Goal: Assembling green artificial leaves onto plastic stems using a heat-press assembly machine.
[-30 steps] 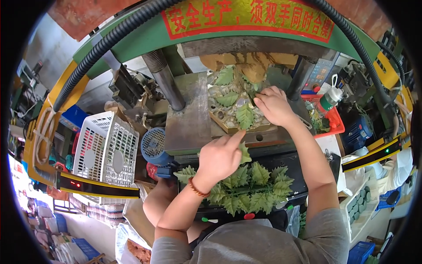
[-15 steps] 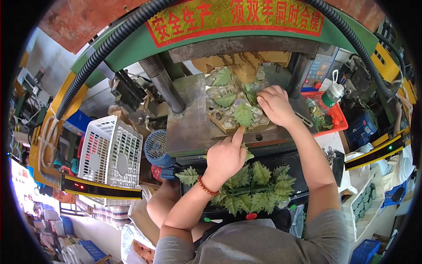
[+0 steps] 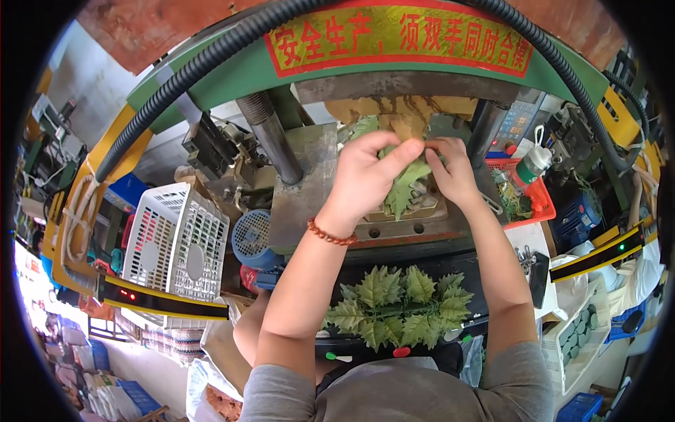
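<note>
Above the metal leaf mould (image 3: 429,204) on the press bed, both my hands are raised and meet at the fingertips. My left hand (image 3: 373,172), with a beaded bracelet at the wrist, is closed in a pinch. A green artificial leaf (image 3: 403,188) hangs tip-down from that pinch, tilted over the mould. My right hand (image 3: 453,169) has bent fingers close to my left thumb; what lies between them is hidden. Another green leaf (image 3: 364,128) lies at the mould's back left, and my hands cover much of the mould.
A spray of artificial leaves (image 3: 401,306) lies on the black surface before me, behind red and green buttons (image 3: 401,352). Steel posts (image 3: 271,137) flank the mould. A white crate (image 3: 190,246) stands left; a red basket (image 3: 531,204) with a bottle (image 3: 534,165) stands right.
My left hand has moved up and from pointing at a leaf on the mould to a pinch. That leaf now hangs tilted, and my right fingers have come in to meet my left.
</note>
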Action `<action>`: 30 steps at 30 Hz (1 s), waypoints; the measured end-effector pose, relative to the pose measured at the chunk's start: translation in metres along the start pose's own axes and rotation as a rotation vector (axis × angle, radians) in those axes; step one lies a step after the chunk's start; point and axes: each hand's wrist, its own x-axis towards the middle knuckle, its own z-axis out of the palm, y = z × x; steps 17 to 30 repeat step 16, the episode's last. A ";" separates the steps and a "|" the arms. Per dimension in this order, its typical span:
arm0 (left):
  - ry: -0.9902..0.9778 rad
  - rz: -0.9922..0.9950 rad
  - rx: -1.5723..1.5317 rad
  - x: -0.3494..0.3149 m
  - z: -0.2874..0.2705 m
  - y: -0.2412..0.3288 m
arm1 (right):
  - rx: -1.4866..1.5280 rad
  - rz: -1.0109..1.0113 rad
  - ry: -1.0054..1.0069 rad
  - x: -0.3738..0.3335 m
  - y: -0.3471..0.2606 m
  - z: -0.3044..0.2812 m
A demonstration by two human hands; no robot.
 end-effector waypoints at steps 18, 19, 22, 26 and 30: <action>0.086 0.053 0.758 -0.021 -0.035 -0.017 | 1.692 0.207 0.135 0.084 -0.009 0.077; 0.086 0.053 0.758 -0.021 -0.035 -0.017 | 1.692 0.207 0.135 0.084 -0.009 0.077; 0.086 0.053 0.758 -0.021 -0.035 -0.017 | 1.692 0.207 0.135 0.084 -0.009 0.077; 0.086 0.053 0.758 -0.021 -0.035 -0.017 | 1.692 0.207 0.135 0.084 -0.009 0.077; 0.086 0.053 0.758 -0.021 -0.035 -0.017 | 1.692 0.207 0.135 0.084 -0.009 0.077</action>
